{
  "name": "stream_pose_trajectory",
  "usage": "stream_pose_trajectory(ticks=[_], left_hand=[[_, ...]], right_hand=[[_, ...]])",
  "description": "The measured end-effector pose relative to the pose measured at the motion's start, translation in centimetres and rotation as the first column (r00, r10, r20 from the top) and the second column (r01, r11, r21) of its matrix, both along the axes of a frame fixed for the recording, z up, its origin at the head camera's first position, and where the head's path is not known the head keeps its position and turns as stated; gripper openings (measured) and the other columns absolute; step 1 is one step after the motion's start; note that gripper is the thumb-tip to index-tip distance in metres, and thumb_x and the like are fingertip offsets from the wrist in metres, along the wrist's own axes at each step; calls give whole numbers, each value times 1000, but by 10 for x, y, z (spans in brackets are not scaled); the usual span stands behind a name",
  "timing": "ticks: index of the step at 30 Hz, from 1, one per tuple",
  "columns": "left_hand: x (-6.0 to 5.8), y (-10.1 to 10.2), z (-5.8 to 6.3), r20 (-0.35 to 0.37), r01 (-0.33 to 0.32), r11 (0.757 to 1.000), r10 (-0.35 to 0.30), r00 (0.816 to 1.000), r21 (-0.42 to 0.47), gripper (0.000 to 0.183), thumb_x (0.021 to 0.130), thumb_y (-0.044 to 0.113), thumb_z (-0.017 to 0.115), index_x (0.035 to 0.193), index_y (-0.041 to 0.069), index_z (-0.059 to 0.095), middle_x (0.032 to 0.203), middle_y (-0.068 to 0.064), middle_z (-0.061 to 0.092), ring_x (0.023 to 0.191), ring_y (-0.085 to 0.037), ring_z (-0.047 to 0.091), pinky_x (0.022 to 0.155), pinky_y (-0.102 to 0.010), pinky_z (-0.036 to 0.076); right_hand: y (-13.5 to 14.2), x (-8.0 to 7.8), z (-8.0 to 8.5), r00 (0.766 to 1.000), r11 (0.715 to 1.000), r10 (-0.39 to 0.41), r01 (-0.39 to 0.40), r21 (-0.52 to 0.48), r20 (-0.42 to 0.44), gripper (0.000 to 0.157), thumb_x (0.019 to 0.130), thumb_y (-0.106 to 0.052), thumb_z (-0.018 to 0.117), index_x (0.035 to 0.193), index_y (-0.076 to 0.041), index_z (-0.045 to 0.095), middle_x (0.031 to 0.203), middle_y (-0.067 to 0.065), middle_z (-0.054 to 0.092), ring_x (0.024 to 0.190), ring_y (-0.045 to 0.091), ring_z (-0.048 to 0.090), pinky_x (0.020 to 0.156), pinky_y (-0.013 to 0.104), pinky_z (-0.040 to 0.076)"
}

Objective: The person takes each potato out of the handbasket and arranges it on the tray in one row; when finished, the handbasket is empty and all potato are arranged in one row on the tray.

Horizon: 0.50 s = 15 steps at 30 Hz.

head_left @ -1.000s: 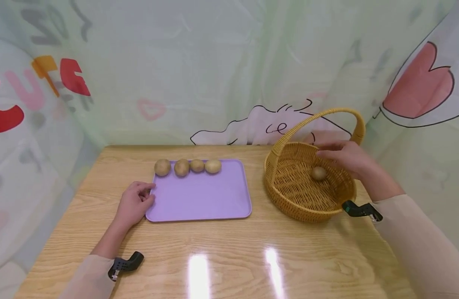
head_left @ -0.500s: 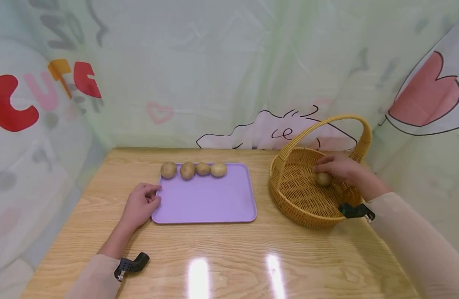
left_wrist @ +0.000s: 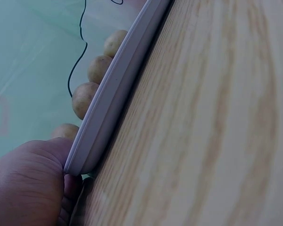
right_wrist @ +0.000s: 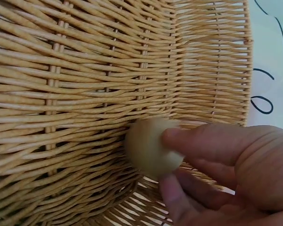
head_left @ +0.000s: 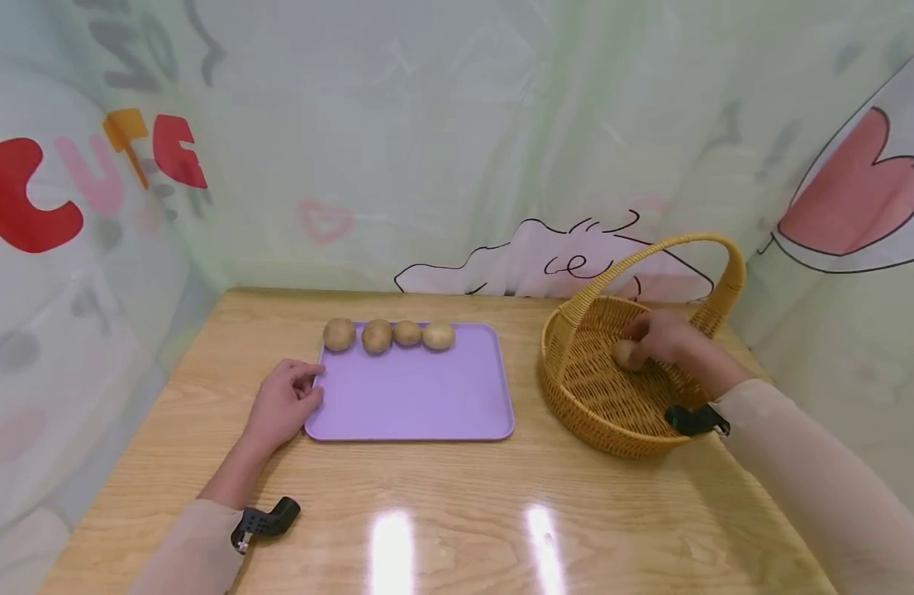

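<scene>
Inside the wicker basket point(head_left: 602, 431), my right hand point(head_left: 668, 339) pinches a potato point(right_wrist: 150, 148) between thumb and fingers. The right wrist view has this potato low over the woven bottom, near the side wall. At the left, my left hand point(head_left: 282, 405) holds the edge of a light purple tray point(head_left: 420, 401), its digits on both sides of the rim point(left_wrist: 87, 141). Several potatoes stand in a row along the tray's back edge, from a round brown potato point(head_left: 340, 335) at the left corner to a paler potato point(head_left: 438, 335).
The basket's tall arched handle point(head_left: 598, 281) rises over the right forearm. Tray and basket stand side by side on a wooden table point(head_left: 457, 496), with a gap between them. A printed curtain point(head_left: 353, 149) hangs right behind the table's back edge.
My right hand has reached down into the basket and taken hold of the potato, shifting it slightly left. The left hand stays at the tray's edge. The head view has tilted a little.
</scene>
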<state>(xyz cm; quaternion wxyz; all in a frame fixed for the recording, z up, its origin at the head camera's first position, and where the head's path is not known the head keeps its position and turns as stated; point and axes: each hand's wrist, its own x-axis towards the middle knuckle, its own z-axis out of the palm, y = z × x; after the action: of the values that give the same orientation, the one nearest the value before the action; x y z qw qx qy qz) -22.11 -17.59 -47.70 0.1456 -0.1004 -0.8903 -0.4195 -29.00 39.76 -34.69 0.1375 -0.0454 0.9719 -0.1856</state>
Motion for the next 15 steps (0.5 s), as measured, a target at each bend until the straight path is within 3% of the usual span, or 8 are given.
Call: stream_pose_trajectory(ticks=[10,15], left_hand=[[-2,1,2,16,-3,1000,3,1000,-3,27,85,4,68,112,0,69,95,-9,53,75,-18,50,63,-25,44],[1,1,4,31,-15,1000,15,999,-4,27,86,5,68,113,0,69,95,-9,52,76,-18,50,63,-26,43]], right_hand=[[-2,-2,-17,995,996,69,-73,-57,-71,51,88,-19,70,131,5,56,129,31,53,115,44,49,95,59,39],[-4,-2,-19,994,992,77,-85,-93,-81,49,90,-20,68,132,3,56,128,31,53,112,42,52,92,57,42]])
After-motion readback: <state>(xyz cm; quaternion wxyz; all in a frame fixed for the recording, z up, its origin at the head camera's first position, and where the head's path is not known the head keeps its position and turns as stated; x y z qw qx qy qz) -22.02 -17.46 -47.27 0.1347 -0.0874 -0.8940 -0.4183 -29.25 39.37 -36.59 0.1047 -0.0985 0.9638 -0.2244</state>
